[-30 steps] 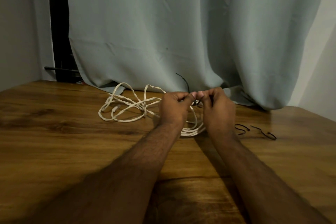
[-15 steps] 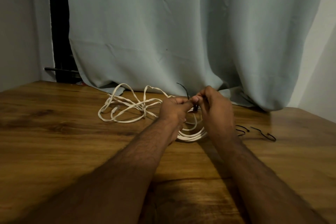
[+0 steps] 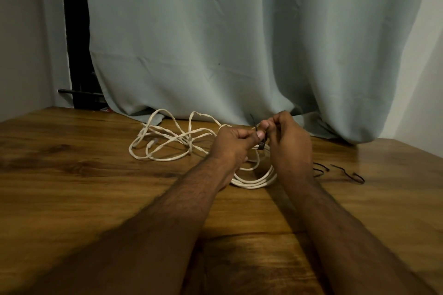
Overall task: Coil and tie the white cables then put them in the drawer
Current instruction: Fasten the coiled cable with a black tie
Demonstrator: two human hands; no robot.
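The scene is dim and warm-toned, with soft light that seems to come from the upper right, where the wall (image 3: 422,60) is palest and the wooden table (image 3: 393,158) carries a faint sheen. Both forearms are dark and cast shadows on the wood toward the camera, and the curtain (image 3: 215,43) folds are gently shaded. Detail is soft and grainy, the near forearms blurred, and the wide lens bends the table edges.

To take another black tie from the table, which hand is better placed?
The right hand, probably. The spare black ties lie on the table just to its right, while the left hand is on the far side.
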